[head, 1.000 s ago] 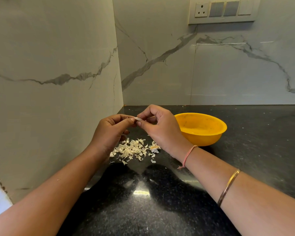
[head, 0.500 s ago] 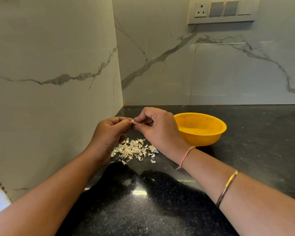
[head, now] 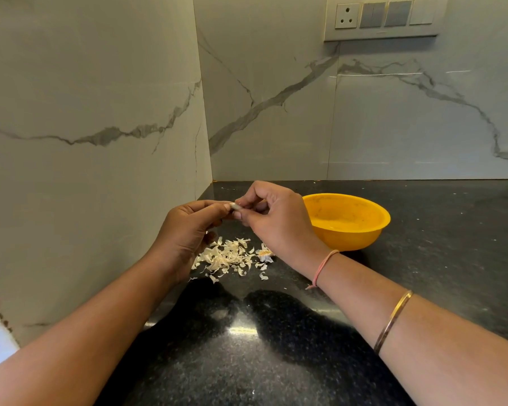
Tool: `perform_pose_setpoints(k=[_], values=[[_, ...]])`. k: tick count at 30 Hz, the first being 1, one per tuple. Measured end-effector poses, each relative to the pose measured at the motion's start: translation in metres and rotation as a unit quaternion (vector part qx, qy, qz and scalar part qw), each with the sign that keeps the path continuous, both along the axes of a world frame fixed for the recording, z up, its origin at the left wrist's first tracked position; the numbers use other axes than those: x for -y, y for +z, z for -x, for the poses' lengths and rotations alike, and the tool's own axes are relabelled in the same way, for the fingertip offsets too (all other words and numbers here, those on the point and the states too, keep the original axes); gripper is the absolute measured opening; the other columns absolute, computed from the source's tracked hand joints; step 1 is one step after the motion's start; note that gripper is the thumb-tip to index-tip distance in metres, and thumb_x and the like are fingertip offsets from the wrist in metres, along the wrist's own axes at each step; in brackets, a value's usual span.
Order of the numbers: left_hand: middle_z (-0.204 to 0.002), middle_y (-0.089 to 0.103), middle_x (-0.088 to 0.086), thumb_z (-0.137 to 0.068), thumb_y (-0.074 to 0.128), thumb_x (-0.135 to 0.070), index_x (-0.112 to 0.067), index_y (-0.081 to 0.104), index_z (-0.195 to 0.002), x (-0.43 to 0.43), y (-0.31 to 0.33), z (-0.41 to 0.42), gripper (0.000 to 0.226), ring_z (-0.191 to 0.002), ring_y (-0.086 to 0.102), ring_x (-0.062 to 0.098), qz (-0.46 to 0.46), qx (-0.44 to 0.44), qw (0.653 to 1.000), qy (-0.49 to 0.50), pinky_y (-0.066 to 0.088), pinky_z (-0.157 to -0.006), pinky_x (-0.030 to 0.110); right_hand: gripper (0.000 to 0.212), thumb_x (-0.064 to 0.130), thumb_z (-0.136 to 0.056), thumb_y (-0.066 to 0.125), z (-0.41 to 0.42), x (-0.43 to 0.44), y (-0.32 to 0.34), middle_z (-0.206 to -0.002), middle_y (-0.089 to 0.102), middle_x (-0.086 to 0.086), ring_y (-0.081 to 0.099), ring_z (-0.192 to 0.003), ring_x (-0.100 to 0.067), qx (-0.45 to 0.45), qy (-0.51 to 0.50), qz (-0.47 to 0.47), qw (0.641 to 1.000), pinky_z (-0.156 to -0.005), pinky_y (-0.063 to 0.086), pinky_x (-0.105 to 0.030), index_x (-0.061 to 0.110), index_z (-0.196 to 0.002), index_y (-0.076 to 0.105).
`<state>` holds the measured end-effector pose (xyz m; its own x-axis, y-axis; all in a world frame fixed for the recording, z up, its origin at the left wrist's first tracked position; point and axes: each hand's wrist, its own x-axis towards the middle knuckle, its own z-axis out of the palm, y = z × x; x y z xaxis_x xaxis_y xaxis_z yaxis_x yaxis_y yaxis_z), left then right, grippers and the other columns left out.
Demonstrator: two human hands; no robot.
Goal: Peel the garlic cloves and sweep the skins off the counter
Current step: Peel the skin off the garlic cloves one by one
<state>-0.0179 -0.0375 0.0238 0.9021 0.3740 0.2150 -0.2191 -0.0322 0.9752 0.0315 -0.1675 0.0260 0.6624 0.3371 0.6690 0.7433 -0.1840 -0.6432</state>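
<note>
A small, pale, papery-skinned garlic clove (head: 235,207) sits just left of the frame's centre, held above the glossy black speckled stone counter (head: 276,361). The left hand (head: 188,230) comes in from the lower left with its fingers curled, and its thumb and forefinger tips pinch the clove's left end. The right hand (head: 276,221) reaches in from the lower right, also with curled fingers, and its thumb and forefinger nip the clove's right end. The clove is therefore caught between the two sets of fingertips, and only a sliver of it shows. Directly below the hands, a loose heap of thin, curled, off-white garlic skins (head: 232,257) lies scattered on the counter, with a few flakes strayed towards the bottom of the frame. Right of centre, partly behind the right hand, stands a round, smooth yellow plastic bowl (head: 349,238). Its contents cannot be made out. A thin pink thread bracelet (head: 323,266) circles the right wrist, and a slim gold metal bangle (head: 393,320) sits further down the forearm. Polished white marble-look wall panels with grey veins (head: 85,112) fill the upper half of the frame and meet in a corner. A rectangular socket-and-switch plate (head: 381,17) is mounted at the upper right.
</note>
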Motion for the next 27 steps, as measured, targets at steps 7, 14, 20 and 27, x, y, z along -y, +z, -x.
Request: perform_pose_setpoints(k=[7,14,20,27], values=[[-0.065,0.062,0.001,-0.086,0.057,-0.006,-0.009,0.068,-0.077,0.0016,-0.0006,-0.0001,0.014,-0.053,0.041,0.002,0.008,-0.008,1.0,0.002,0.031,-0.052,0.02,0.009,0.005,-0.074,0.076,-0.0004,-0.0031,-0.0043,-0.072,0.066,0.003,0.064,-0.068,-0.016,0.004,-0.003,0.005,1.0,-0.058,0.052,-0.018,0.008,-0.075,0.068],[-0.057,0.058,-0.006,-0.086,0.058,-0.008,-0.012,0.069,-0.074,0.0026,0.0,-0.0005,0.016,-0.056,0.04,0.005,0.019,-0.004,1.0,-0.002,0.03,-0.054,0.022,0.019,-0.001,-0.075,0.073,-0.0023,-0.0034,-0.0035,-0.08,0.07,-0.011,0.066,-0.063,-0.017,-0.102,0.06,-0.065,0.991,-0.065,0.059,-0.033,0.015,-0.071,0.065],[-0.067,0.064,-0.003,-0.085,0.062,-0.014,-0.016,0.069,-0.076,0.0007,-0.0005,-0.001,0.012,-0.057,0.043,0.004,-0.004,-0.003,1.0,0.02,0.031,-0.054,0.022,0.008,-0.006,-0.08,0.066,-0.001,0.0022,-0.0006,-0.074,0.065,-0.009,0.062,-0.062,-0.011,-0.281,0.177,-0.167,0.929,-0.068,0.057,-0.027,-0.004,-0.087,0.065],[-0.063,0.063,-0.006,-0.087,0.059,-0.018,-0.016,0.066,-0.072,0.0008,0.0,0.0,0.017,-0.061,0.048,0.007,-0.001,-0.02,0.999,0.033,0.035,-0.057,0.025,0.009,-0.005,-0.084,0.062,-0.0015,0.0026,-0.0004,-0.075,0.063,-0.008,0.061,-0.063,-0.011,-0.302,0.187,-0.175,0.918,-0.067,0.058,-0.026,0.0,-0.092,0.062]])
